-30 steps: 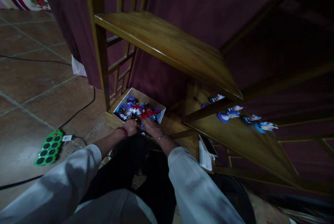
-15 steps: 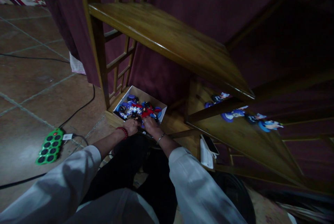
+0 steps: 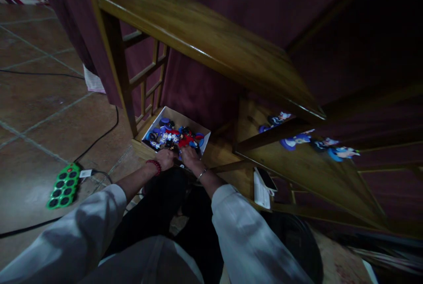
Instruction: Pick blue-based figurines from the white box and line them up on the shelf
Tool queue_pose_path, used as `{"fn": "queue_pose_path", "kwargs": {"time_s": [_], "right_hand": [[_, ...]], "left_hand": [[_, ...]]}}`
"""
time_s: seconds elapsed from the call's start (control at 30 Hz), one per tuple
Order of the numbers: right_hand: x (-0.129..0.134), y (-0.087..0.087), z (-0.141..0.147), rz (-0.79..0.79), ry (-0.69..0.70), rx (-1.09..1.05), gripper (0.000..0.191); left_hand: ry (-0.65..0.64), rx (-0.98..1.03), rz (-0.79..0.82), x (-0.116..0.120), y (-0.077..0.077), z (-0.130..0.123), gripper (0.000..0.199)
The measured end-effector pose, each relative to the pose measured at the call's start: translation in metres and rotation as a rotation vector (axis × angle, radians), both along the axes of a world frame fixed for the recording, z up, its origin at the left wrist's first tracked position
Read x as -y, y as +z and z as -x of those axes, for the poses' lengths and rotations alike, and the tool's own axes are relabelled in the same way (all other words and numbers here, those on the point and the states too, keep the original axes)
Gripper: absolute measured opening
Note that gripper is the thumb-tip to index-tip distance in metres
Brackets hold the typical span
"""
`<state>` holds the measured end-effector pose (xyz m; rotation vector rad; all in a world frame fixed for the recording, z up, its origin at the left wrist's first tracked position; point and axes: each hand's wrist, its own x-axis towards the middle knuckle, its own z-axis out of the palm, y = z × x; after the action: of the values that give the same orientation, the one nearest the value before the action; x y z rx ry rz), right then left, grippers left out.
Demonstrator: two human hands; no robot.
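Note:
A shallow cardboard box (image 3: 193, 128) holds a jumble of small toy figurines (image 3: 170, 136) in blue, white, purple, red and black. At its near edge my left hand (image 3: 165, 158) is curled closed, a red bead bracelet on the wrist. Beside it, my right hand (image 3: 189, 156) reaches over the same edge with its fingers bent down among the figurines. The two hands almost meet. What lies between their fingers is too small and dark to make out.
The box stands on a low wooden shelf (image 3: 224, 154). Above hangs a higher shelf board (image 3: 205, 37). More figurines (image 3: 297, 140) stand on the right shelf (image 3: 297, 173), near a phone and white case (image 3: 263, 189). A green power strip (image 3: 64, 185) lies on the floor.
The view has shifted slightly. Both hands stay at the near edge of the box, with almost no visible movement.

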<state>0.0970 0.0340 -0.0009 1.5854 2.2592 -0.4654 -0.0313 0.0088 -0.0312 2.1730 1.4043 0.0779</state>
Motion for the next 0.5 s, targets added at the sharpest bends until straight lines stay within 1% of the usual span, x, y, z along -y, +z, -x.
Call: {"fn": "queue_pose_path", "kwargs": {"time_s": [0.17,0.33,0.5], "right_hand": [[0.0,-0.004,-0.001,0.01,-0.077,0.005,0.031],[0.001,0.001,0.005,-0.002,-0.066,-0.006,0.032],[0.001,0.003,0.01,-0.013,-0.108,-0.003,0.03]], "left_hand": [[0.01,-0.016,0.011,0.0,0.003,0.0,0.041],[0.026,-0.022,0.036,0.0,0.007,0.0,0.039],[0.011,-0.03,0.016,0.0,0.005,0.0,0.039]]}}
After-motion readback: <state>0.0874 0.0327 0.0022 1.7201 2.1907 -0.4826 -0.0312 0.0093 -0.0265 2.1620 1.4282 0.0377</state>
